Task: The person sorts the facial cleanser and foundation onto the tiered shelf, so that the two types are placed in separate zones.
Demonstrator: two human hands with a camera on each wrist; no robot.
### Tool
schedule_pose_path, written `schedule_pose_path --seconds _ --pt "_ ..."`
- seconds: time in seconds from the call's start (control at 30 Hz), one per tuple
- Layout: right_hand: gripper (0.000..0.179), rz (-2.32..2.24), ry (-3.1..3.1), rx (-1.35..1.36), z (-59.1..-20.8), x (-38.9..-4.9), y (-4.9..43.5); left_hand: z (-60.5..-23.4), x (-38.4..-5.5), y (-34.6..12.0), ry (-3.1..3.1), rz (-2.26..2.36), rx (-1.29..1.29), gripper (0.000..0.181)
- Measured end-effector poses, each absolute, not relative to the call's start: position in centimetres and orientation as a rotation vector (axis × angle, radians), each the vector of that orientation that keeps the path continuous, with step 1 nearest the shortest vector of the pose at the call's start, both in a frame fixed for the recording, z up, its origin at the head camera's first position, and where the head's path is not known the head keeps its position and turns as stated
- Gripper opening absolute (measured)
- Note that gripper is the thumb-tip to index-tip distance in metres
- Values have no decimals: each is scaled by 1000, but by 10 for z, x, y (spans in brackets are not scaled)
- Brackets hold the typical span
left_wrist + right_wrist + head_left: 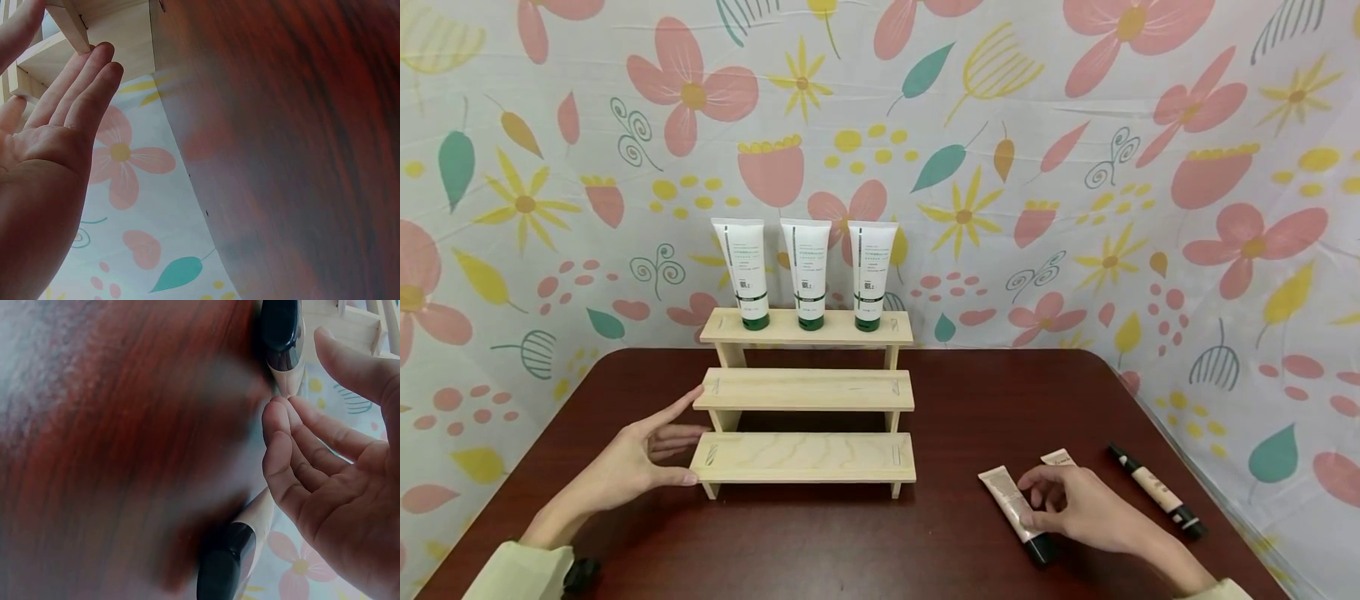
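My left hand (617, 467) rests against the left side of a three-step wooden display stand (805, 390). Its fingers reach out nearly straight, with fingertips at the middle step and the thumb by the lowest. At the right, my right hand (1086, 504) hovers low over two beige cosmetic tubes with black caps. The nearer tube (1006, 493) lies beside the thumb and fingertips; the other tube (1058, 457) is mostly hidden behind the hand. In the right wrist view, thumb and bent fingers stand apart around the first tube's black cap (280, 325), with no grip visible.
Three white tubes with green caps, left (745, 271), middle (808, 271) and right (872, 271), stand upright on the top step. A beige stick with black ends (1157, 492) lies near the right edge of the dark wooden table (820, 550). A floral cloth (1037, 150) hangs behind.
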State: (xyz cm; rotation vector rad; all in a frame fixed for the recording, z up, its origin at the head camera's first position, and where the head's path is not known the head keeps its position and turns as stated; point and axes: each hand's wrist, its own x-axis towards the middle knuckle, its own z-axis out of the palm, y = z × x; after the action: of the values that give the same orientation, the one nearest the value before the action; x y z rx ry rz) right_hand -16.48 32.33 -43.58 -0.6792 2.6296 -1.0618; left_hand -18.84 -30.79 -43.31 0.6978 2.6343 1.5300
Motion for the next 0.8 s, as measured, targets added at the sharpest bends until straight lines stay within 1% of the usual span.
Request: schedule_pose_path --seconds 0.57,0.8 --pt "35 -1106 2588 -721 -440 -166 322 -434 -188 -309 2627 1534 692 114" --pt "39 -1121 2514 -757 -438 -169 324 -435 -189 -310 2625 1535 701 113"
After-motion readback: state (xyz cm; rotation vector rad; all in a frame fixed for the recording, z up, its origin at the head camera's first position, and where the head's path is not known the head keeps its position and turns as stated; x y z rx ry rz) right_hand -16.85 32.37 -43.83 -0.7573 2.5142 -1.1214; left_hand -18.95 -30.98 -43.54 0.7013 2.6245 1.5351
